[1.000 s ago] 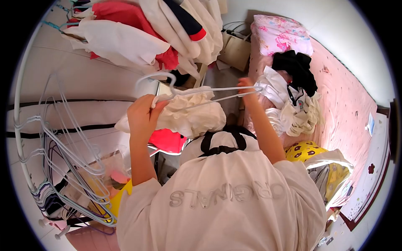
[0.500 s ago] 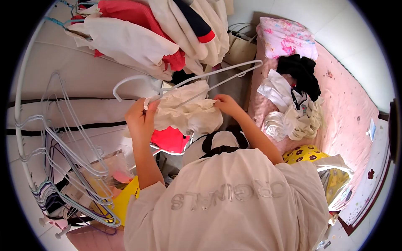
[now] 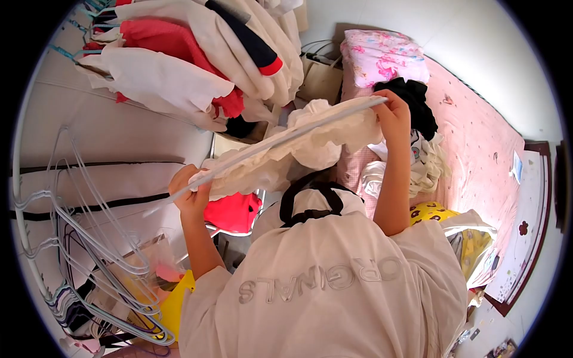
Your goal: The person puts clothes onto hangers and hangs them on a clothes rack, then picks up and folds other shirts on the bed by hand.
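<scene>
A cream, ruffled garment (image 3: 250,170) is stretched out in front of my chest. A white clothes hanger (image 3: 292,132) lies along its upper edge, seen nearly edge-on as one slanting bar; its hook cannot be made out. My left hand (image 3: 192,190) pinches the garment's left part together with the hanger. At the far right end of the hanger, my right hand (image 3: 393,112) is closed around the bar and the cloth there. The garment's middle bunches up in folds beyond the bar.
Several garments (image 3: 167,77) hang from a rack at upper left. Below them are bare hangers (image 3: 101,238). On the right, a pink bed (image 3: 471,137) carries a folded floral quilt (image 3: 382,59), a black garment (image 3: 412,101) and pale clothes (image 3: 427,161). A red item (image 3: 233,213) sits beneath my hands.
My right hand has moved up and outward, from the garment's edge to the hanger's end. My left hand has dropped slightly. The garment is now spread wider, and the hanger has turned edge-on.
</scene>
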The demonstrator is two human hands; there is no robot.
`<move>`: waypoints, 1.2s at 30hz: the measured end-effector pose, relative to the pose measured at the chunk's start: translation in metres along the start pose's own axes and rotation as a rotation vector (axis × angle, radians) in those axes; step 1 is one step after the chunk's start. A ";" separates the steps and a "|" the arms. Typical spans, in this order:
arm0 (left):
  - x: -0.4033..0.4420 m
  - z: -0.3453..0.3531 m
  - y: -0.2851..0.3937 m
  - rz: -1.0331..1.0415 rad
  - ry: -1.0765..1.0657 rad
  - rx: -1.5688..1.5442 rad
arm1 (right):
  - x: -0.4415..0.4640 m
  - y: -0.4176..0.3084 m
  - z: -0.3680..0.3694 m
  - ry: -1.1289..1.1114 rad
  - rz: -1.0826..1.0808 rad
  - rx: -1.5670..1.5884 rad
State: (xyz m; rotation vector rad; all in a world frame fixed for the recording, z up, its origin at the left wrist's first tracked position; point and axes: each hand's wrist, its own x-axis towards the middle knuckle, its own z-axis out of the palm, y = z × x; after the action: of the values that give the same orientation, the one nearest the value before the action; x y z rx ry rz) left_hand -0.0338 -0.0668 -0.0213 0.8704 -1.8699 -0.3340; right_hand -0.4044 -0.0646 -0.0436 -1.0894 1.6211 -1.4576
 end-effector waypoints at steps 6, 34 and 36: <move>0.008 0.001 -0.001 0.144 0.019 -0.031 | -0.023 -0.030 -0.031 -0.065 -0.032 0.027; -0.001 -0.011 -0.007 -0.109 -0.258 -0.191 | -0.023 -0.013 -0.048 -0.611 0.376 0.926; -0.007 -0.018 -0.014 -0.166 -0.240 -0.190 | -0.028 -0.015 -0.042 -0.604 0.432 0.962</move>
State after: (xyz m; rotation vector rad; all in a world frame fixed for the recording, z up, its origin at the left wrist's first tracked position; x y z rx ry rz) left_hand -0.0106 -0.0695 -0.0262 0.8875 -1.9491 -0.7344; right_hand -0.4293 -0.0222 -0.0240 -0.4805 0.5352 -1.2044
